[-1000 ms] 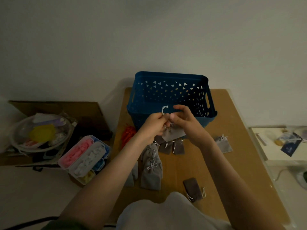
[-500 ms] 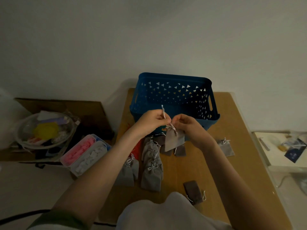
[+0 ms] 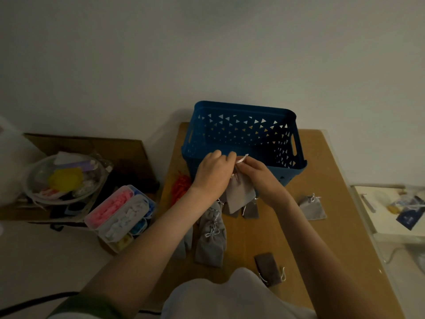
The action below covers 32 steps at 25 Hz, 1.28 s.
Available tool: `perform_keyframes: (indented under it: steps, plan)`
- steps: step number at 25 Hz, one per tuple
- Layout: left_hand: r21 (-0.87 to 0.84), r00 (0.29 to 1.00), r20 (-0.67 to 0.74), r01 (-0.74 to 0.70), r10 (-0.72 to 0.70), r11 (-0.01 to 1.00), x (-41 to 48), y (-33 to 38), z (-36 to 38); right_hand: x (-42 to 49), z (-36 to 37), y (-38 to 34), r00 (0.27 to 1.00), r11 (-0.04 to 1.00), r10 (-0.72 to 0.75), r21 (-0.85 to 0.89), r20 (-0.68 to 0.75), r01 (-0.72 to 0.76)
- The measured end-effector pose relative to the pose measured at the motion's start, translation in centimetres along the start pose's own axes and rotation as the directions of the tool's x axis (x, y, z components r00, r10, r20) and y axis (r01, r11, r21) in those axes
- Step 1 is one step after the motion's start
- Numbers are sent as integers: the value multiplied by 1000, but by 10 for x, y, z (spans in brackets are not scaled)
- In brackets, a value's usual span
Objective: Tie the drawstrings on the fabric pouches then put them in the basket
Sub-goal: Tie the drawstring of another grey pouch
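A grey fabric pouch (image 3: pixel 240 195) hangs in the air just in front of the blue plastic basket (image 3: pixel 243 111). My left hand (image 3: pixel 212 174) and my right hand (image 3: pixel 257 174) meet above it, each pinching its white drawstring (image 3: pixel 241 159), a loop of which sticks up between the fingers. Below them several more grey pouches (image 3: pixel 211 238) lie in a cluster on the wooden table (image 3: pixel 340 238). One grey pouch (image 3: pixel 312 207) lies apart at the right and a darker one (image 3: pixel 269 268) near the front edge.
An orange-red bundle (image 3: pixel 181 187) lies at the table's left edge beside the basket. Left of the table stand a clear box of coloured clips (image 3: pixel 122 215), a bowl of odds and ends (image 3: pixel 64 178) and a cardboard box (image 3: pixel 87 143). A low side surface with papers (image 3: pixel 402 210) is at the right.
Both hands have shifted slightly as they work the drawstring; the loop now sticks up between the fingertips. The pouch hangs a little lower in front of the basket.
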<state>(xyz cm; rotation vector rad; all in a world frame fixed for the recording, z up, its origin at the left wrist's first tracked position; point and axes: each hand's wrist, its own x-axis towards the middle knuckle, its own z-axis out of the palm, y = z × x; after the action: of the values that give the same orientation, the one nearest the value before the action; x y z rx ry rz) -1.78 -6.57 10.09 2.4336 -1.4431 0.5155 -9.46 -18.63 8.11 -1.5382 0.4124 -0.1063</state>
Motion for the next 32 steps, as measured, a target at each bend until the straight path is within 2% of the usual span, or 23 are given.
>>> perform_keyframes:
  steps: [1, 5, 8, 10, 13, 15, 19, 21, 24, 30, 32]
  plan:
    - [-14, 997, -75, -35, 34, 999, -2, -4, 6, 0, -2, -1, 999, 999, 27, 43, 27, -28]
    - [-2, 965, -225, -141, 137, 990, -9, -7, 8, 1, -1, -5, 992, 983, 43, 171, 122, -63]
    - [-22, 964, -214, -168, 159, 986, -10, -10, 5, 0, -3, -10, 990, 981, 20, 187, 138, -45]
    - [-139, 979, -149, -163, 142, 977, -12, -10, 2, 0, -5, -10, 993, 983, 15, 179, 118, -36]
    - [-408, 1000, 26, 19, -10, 913, -15, -11, 1, 1, -8, -8, 995, 971, 30, 233, 97, -52]
    - [-517, 991, 82, 136, -108, 845, -15, -12, 3, 1, -8, -6, 997, 959, 37, 279, 70, -55]
    - [-714, 936, 142, 322, -322, 622, -12, -10, 3, 1, -7, -6, 999, 967, -17, 254, -36, 26]
    - [-781, 897, 223, 398, -381, 480, -13, -10, 6, 0, -6, -6, 996, 964, -42, 258, -82, 62]
    - [-793, 848, 347, 494, -402, 357, -15, -4, 6, -1, -7, -8, 989, 943, -50, 318, -138, 92]
    - [-778, 810, 425, 555, -404, 295, -12, -2, 1, 1, -9, -11, 968, 919, -48, 368, -248, 140]
    - [-769, 782, 433, 580, -448, 268, -12, -4, 0, 1, -13, -9, 956, 951, -74, 268, -284, 153]
